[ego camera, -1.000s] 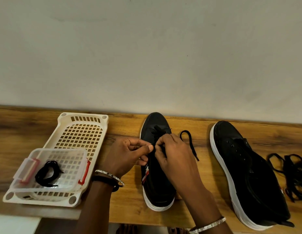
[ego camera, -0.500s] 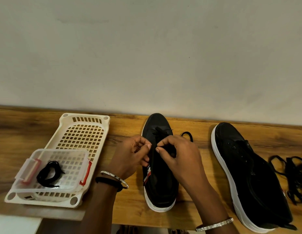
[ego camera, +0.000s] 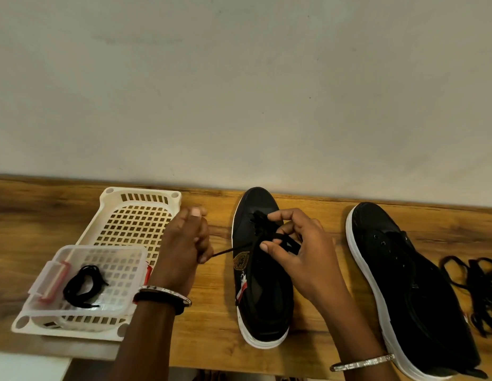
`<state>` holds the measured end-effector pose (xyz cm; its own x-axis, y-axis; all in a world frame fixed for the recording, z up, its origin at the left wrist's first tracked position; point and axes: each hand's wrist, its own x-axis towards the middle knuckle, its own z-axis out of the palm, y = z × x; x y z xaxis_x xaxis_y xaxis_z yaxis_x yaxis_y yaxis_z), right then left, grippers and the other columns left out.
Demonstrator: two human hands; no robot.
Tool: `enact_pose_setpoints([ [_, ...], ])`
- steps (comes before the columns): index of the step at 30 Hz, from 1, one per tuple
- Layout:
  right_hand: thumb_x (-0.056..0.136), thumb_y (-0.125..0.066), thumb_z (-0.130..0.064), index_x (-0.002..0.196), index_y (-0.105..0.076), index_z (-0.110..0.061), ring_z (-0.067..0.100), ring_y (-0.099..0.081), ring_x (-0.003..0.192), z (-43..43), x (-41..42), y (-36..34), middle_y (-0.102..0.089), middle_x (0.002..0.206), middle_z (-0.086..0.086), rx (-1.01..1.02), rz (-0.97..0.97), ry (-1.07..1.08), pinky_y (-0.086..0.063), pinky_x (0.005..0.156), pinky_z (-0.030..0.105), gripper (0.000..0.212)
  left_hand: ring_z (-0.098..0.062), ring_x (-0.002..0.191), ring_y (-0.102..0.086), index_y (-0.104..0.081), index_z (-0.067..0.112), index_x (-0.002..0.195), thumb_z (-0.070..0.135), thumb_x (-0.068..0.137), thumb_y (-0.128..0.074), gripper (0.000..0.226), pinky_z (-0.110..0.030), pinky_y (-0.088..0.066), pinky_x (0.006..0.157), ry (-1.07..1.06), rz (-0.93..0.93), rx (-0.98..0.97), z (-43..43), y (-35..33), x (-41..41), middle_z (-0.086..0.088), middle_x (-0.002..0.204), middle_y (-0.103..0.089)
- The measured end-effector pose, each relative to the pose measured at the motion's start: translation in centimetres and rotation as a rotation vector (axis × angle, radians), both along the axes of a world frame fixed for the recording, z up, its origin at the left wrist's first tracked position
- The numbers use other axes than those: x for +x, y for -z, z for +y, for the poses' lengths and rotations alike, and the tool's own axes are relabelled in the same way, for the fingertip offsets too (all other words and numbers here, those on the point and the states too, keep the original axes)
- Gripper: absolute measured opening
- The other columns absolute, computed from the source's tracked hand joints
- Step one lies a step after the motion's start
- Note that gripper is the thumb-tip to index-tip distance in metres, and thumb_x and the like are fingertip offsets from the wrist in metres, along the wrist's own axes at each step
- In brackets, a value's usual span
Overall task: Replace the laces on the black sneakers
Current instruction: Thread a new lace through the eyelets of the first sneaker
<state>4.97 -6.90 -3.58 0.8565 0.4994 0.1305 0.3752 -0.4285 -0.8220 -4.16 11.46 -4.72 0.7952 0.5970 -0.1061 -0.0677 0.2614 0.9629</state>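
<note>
A black sneaker with a white sole [ego camera: 262, 292] stands toe-away in the middle of the wooden bench. A black lace [ego camera: 234, 250] is threaded through its front eyelets. My left hand [ego camera: 187, 243] pinches one end of that lace and holds it taut out to the sneaker's left. My right hand [ego camera: 300, 248] hovers over the tongue and grips the other part of the lace. A second black sneaker [ego camera: 409, 292] lies unlaced at the right.
A cream slotted basket [ego camera: 135, 215] sits at the left with a clear lidded box [ego camera: 107, 270] in it, holding a coiled black lace [ego camera: 84, 284]. A pile of loose black laces [ego camera: 478, 287] lies at the far right. The wall runs along the bench's back edge.
My left hand has moved left away from the sneaker, drawing the lace end out taut. My right hand stays over the eyelets.
</note>
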Motion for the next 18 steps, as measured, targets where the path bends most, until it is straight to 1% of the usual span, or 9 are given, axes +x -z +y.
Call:
enact_pose_setpoints([
  [3,0.079,-0.083,-0.027,0.114,-0.056,-0.054,0.011,-0.063,0.103,-0.1,0.2,0.1,-0.063,0.096,-0.023,0.078,0.071,-0.023,-0.044,0.099,0.059,0.052,-0.017,0.056,-0.053,-0.068,0.033,0.101,0.057,0.09,-0.059,0.028,-0.032,-0.047,0.058,0.196,0.195,0.71,0.2,1.3,0.0,0.002,0.061,-0.056],
  [5,0.08,-0.082,-0.02,0.115,-0.058,-0.051,0.01,-0.066,0.101,-0.1,0.3,0.3,-0.065,0.093,-0.014,0.118,0.111,-0.025,-0.045,0.1,0.057,0.053,-0.012,0.051,-0.044,-0.071,0.035,0.093,0.067,0.082,-0.057,0.037,-0.033,-0.041,0.053,0.304,0.191,0.891,-0.1,1.8,0.0,0.008,0.055,-0.047],
  [7,0.081,-0.081,-0.012,0.117,-0.06,-0.045,0.007,-0.067,0.098,-0.2,0.4,0.4,-0.065,0.091,-0.008,0.153,0.144,-0.023,-0.049,0.1,0.052,0.053,-0.011,0.056,-0.047,-0.069,0.032,0.08,0.066,0.082,-0.056,0.037,-0.036,-0.043,0.056,0.313,0.182,0.899,-0.1,2.0,0.0,0.009,0.06,-0.049],
  [10,0.082,-0.08,-0.007,0.119,-0.06,-0.041,0.007,-0.068,0.096,-0.3,0.5,0.5,-0.066,0.092,-0.004,0.173,0.178,-0.022,-0.051,0.1,0.048,0.053,-0.019,0.076,-0.055,-0.066,0.027,0.08,0.059,0.088,-0.056,0.035,-0.038,-0.047,0.07,0.274,0.171,0.738,-0.1,1.3,0.1,0.0,0.081,-0.058],
  [12,0.083,-0.079,-0.006,0.119,-0.06,-0.041,0.01,-0.066,0.099,-0.4,0.7,0.5,-0.067,0.09,-0.007,0.169,0.178,-0.022,-0.051,0.099,0.05,0.054,-0.025,0.09,-0.06,-0.068,0.016,0.089,0.047,0.094,-0.055,0.034,-0.034,-0.045,0.079,0.219,0.115,0.456,-0.2,0.5,0.0,-0.004,0.093,-0.066],
  [14,0.083,-0.077,-0.005,0.12,-0.059,-0.04,0.013,-0.064,0.103,-0.6,0.9,0.6,-0.068,0.088,-0.009,0.172,0.172,-0.029,-0.049,0.099,0.052,0.054,-0.023,0.101,-0.066,-0.058,0.01,0.081,0.034,0.101,-0.047,0.033,-0.04,-0.047,0.092,0.149,-0.032,0.142,-0.5,-0.4,0.0,-0.003,0.096,-0.072],
  [15,0.083,-0.077,-0.005,0.119,-0.059,-0.041,0.014,-0.064,0.104,-0.7,1.0,0.7,-0.069,0.088,-0.009,0.173,0.173,-0.034,-0.048,0.099,0.053,0.054,-0.024,0.094,-0.067,-0.052,0.012,0.077,0.03,0.102,-0.043,0.032,-0.044,-0.048,0.095,0.121,-0.116,-0.017,-0.6,-0.8,0.0,-0.004,0.087,-0.071],
  [16,0.083,-0.077,-0.006,0.118,-0.059,-0.043,0.016,-0.063,0.106,-0.7,1.1,0.7,-0.068,0.088,-0.009,0.173,0.174,-0.037,-0.048,0.099,0.054,0.053,-0.023,0.079,-0.066,-0.048,0.015,0.075,0.028,0.103,-0.042,0.031,-0.045,-0.051,0.092,0.089,-0.182,-0.16,-0.7,-1.2,0.0,-0.003,0.074,-0.064],
  [18,0.085,-0.075,-0.007,0.115,-0.061,-0.043,0.018,-0.062,0.105,-0.7,1.1,1.0,-0.066,0.088,-0.008,0.176,0.157,-0.027,-0.051,0.095,0.046,0.049,-0.013,0.051,-0.047,-0.045,0.018,0.073,0.03,0.102,-0.044,0.031,-0.037,-0.055,0.07,0.036,-0.212,-0.279,-0.5,-1.4,-0.1,0.002,0.058,-0.043],
])
